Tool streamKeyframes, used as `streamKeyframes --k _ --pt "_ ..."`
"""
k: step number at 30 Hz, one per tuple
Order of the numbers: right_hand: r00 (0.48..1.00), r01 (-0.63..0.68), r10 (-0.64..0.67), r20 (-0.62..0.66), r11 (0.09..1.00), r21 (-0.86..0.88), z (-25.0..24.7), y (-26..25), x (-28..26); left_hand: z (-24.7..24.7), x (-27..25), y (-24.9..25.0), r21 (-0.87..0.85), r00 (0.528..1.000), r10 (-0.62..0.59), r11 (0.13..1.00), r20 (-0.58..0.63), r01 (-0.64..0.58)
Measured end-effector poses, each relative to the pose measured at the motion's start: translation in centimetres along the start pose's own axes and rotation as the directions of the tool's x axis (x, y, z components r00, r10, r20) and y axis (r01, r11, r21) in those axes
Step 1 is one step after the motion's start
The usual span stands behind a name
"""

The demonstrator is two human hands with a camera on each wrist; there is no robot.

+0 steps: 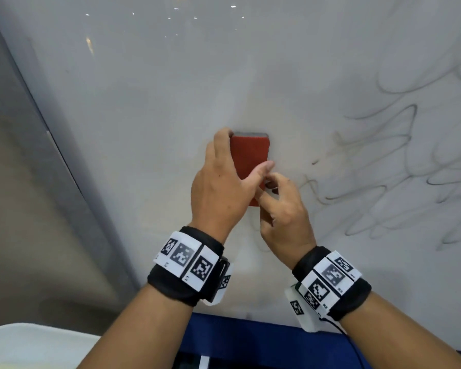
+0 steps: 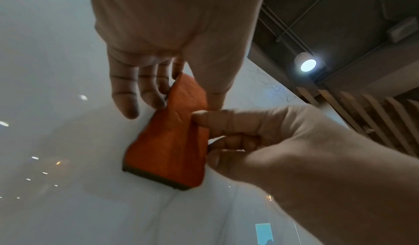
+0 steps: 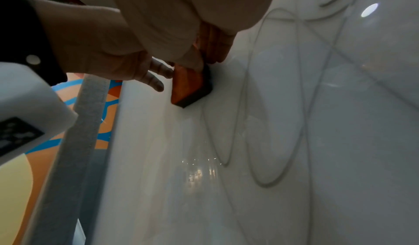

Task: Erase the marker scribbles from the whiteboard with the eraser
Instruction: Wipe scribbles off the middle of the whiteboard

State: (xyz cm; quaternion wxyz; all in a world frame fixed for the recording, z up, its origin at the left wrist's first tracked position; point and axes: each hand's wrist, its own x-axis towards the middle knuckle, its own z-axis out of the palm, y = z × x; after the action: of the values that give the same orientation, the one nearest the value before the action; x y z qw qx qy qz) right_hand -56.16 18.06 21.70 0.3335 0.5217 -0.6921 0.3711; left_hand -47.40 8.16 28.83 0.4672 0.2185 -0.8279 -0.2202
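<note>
A red eraser with a dark felt underside lies flat against the whiteboard, near its middle. My left hand holds it across its width, fingers along the left edge and thumb over the red back. My right hand pinches the eraser's lower right corner between thumb and forefinger. The left wrist view shows the eraser with that pinch on its edge. Grey marker scribbles loop over the right part of the board, beginning just right of my hands. The board left of the eraser looks wiped.
A grey frame borders the board on the left. Below the board runs a dark blue strip, and a white surface shows at the bottom left. Faint scribble lines run close past the eraser in the right wrist view.
</note>
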Motion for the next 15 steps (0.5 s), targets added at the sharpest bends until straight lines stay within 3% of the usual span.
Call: streamKeyframes --k 3,5,9,12,15 --pt "0.999 0.036 -0.036 -0.020 0.999 0.008 -1.0 0.4 0.3 0.7 0.1 0.1 0.081 0.999 0.025 0.996 -0.035 -0.022" --pt "0.991 0.067 -0.068 -0.113 0.998 -0.016 -2.4 1.1 1.0 1.0 0.1 -0.1 0.171 0.993 0.097 0.982 -0.068 -0.084" --pt "0.945 -0.089 0.041 -0.324 0.987 -0.135 -5.6 2.8 2.5 1.2 0.3 -1.7 0.299 0.932 0.315 0.920 -0.180 -0.253" --pt "0.965 -0.228 0.179 -0.189 0.933 -0.278 -5.7 3.1 2.5 1.7 0.2 -3.3 0.335 0.877 0.417 0.883 -0.239 -0.329" --pt "0.966 -0.255 0.245 -0.078 0.875 -0.412 -4.9 3.0 2.0 2.9 -0.4 -4.5 0.374 0.847 0.471 0.852 -0.246 -0.365"
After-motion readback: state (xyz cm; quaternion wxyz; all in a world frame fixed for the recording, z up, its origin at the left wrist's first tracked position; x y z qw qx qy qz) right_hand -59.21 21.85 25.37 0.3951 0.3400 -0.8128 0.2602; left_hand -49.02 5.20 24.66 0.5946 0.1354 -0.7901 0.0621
